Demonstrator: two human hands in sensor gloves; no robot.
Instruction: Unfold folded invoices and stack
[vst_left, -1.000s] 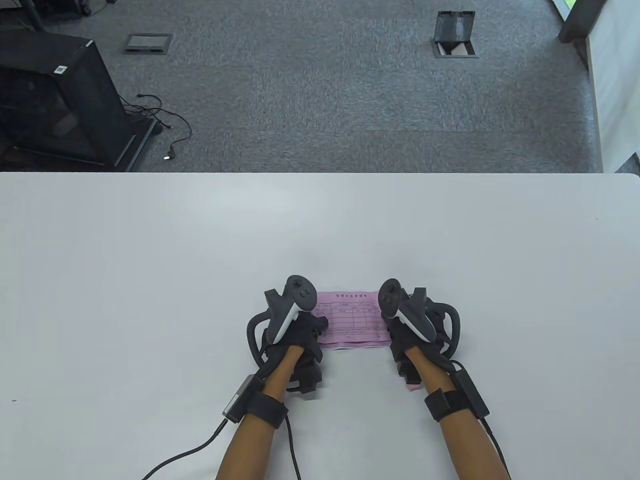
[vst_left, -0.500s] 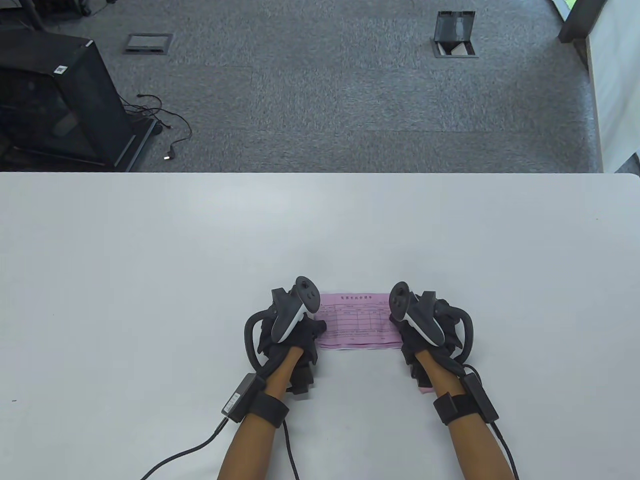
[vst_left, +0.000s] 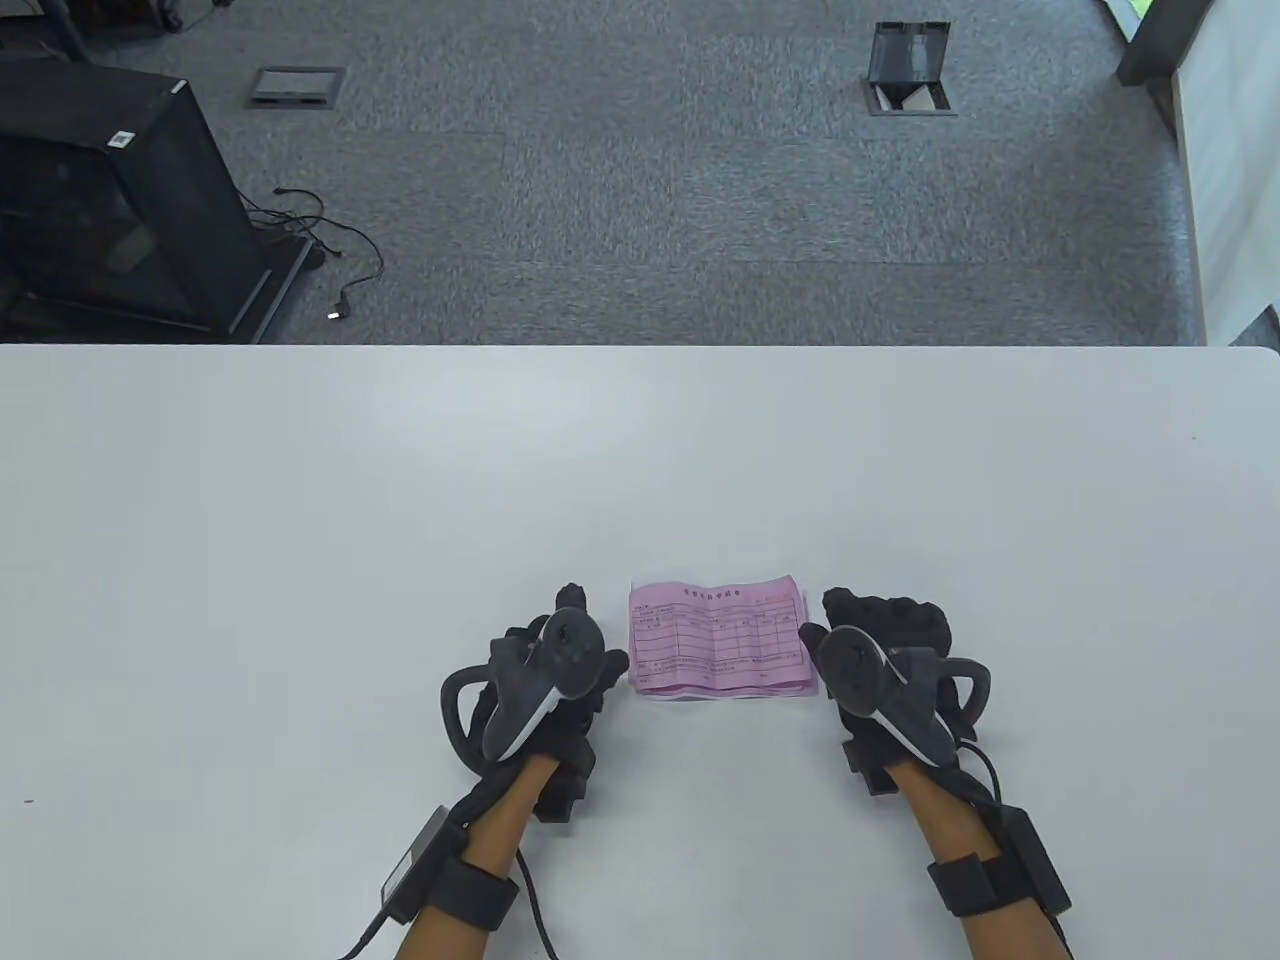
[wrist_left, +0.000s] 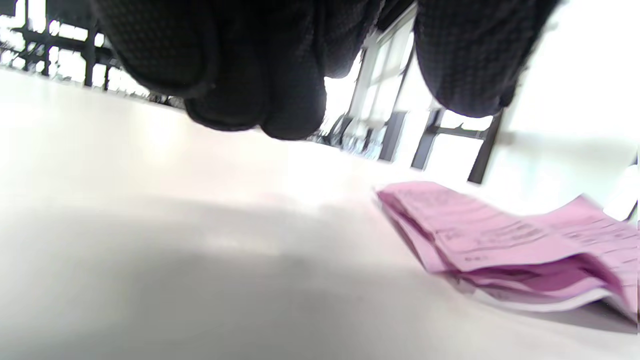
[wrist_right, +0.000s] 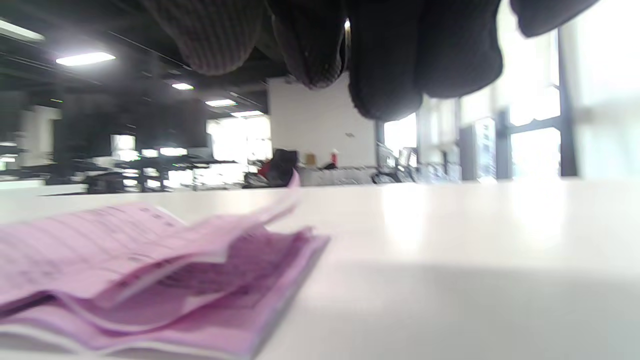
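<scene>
Now the pink invoices (vst_left: 716, 638) lie stacked on the table (vst_left: 300, 520) — left hand (vst_left: 548, 680) and right hand (vst_left: 885, 660) flank them, fingers loosely curled, holding nothing — apparently stack finished.

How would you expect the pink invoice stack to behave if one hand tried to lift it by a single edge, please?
The pink invoice stack would probably flop and droop: it is thin sheets, already wavy along the fold creases in both wrist views. It likely fans apart, since the layers gape loosely at the near edge. It looks light, so a push may slide it across the smooth white table.
</scene>
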